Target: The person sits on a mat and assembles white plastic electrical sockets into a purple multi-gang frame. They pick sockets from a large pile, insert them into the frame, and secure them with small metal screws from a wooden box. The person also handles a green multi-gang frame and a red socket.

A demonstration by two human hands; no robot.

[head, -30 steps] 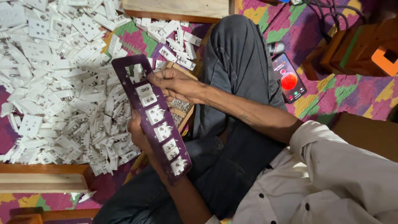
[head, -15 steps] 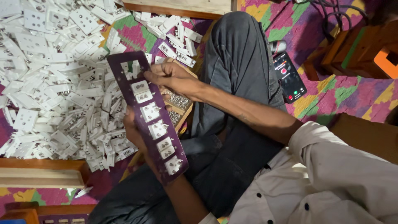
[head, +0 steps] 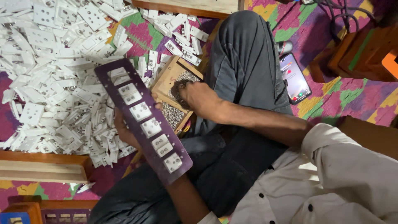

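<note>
My left hand (head: pixel 124 132) grips a long purple panel (head: pixel 143 120) from behind and holds it tilted over my lap. Several white switch and socket parts sit in the panel's cut-outs; the top cut-out shows through to the pile below. My right hand (head: pixel 198 98) reaches down into a small wooden box (head: pixel 169 81) full of small metal screws, its fingers bunched in the screws. Whether it has picked any up is hidden.
A large heap of white plastic switch plates (head: pixel 54 70) covers the colourful mat on the left. A phone (head: pixel 294 78) with a lit screen lies right of my knee. Wooden boards (head: pixel 37 166) lie at lower left, wooden boxes (head: pixel 365 54) at upper right.
My right hand has left the top of the purple panel and dropped into the screw box. The panel has stayed in my left hand, shifted slightly.
</note>
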